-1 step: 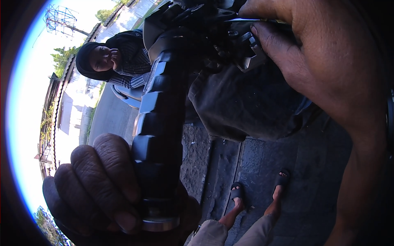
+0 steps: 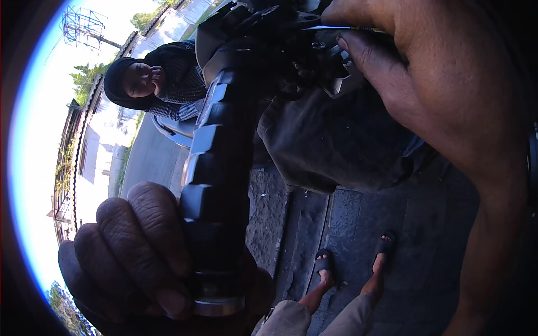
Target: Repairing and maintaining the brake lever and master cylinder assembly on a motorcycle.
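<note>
A black ribbed handlebar grip (image 2: pixel 216 168) runs upright through the middle, with a metal-coloured ring at its lower end. My left hand (image 2: pixel 131 252) is closed around that lower end; its thumb is mostly hidden. At the upper right, my right hand (image 2: pixel 443 78) pinches a slim shiny metal rod (image 2: pixel 333 27) between thumb and finger. The rod points left into a dark mechanism (image 2: pixel 297 61) at the top of the grip, where shadow hides the detail. A silver metal bracket (image 2: pixel 343 84) sits just below my right thumb.
Dark cloth (image 2: pixel 336 145) hangs below the mechanism. A seated person (image 2: pixel 174 78) in a dark head covering is at the upper left, beside the grey road (image 2: pixel 145 162). My sandalled feet (image 2: pixel 325 266) stand on dark paving (image 2: pixel 358 218). Behind are a wall and trees.
My right hand has shifted slightly left along with the rod. My left hand and the handlebar grip look unmoved.
</note>
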The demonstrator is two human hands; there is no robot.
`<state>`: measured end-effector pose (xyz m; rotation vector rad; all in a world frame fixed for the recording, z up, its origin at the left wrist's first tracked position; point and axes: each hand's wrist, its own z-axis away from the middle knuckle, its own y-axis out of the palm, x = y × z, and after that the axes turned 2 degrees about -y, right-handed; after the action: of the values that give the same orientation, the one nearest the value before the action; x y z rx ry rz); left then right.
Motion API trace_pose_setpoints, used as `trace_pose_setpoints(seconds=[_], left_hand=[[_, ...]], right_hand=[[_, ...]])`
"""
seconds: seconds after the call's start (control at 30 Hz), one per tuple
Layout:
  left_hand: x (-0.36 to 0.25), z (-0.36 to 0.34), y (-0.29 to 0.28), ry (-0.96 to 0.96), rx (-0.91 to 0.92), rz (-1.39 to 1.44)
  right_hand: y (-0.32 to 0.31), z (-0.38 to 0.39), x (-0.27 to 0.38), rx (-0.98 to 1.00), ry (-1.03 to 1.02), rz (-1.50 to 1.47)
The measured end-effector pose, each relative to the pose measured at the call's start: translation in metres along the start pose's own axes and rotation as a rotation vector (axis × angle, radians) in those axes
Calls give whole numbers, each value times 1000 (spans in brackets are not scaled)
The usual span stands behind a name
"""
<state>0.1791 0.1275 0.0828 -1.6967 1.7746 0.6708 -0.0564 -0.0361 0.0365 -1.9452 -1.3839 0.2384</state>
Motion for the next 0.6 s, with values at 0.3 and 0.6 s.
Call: trace_pose_setpoints(seconds=[0.3,0.6], left_hand=[[5,4,5,-11,-33,8],[10,10,8,-6,-33,18]], right_hand=[[-3,8,-1,-30,26,-20],[-2,38,11,-215,148,-76]])
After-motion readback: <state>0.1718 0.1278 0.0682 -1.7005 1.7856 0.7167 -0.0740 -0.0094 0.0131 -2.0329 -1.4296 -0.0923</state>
